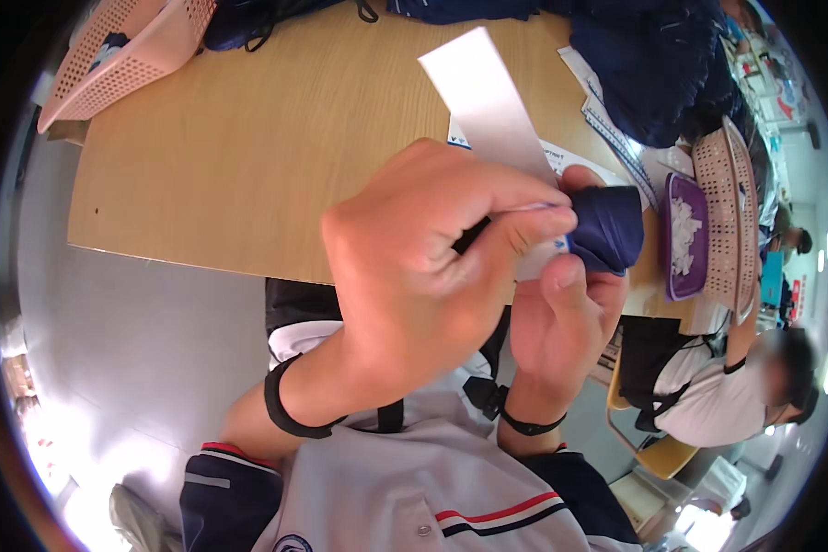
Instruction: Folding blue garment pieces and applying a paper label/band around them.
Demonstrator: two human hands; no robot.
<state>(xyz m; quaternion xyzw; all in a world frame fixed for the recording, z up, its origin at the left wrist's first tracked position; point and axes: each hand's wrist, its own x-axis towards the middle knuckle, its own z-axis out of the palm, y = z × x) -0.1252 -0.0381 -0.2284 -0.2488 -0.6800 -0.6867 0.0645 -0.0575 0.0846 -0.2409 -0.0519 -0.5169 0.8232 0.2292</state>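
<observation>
My left hand (423, 248) is closed, thumb and forefinger pinched at a long white paper strip (488, 97). The strip slants up and away to the left above the table, and its lower part passes behind my fingers. My right hand (561, 322) is closed round a small folded bundle of navy cloth (609, 228), just right of my left fingertips. Its thumb points up, close beneath the pinch. Between the hands a bit of white with a blue mark shows; I cannot tell whether it belongs to the strip.
Under my hands is a wooden table (248, 156). A pink basket (138, 69) stands far left. Navy garments (649, 69) lie at the back right, with a ruler (616, 138) beside them. A purple tray (669, 235) of white scraps adjoins another basket (729, 216); a person (718, 396) sits to the right.
</observation>
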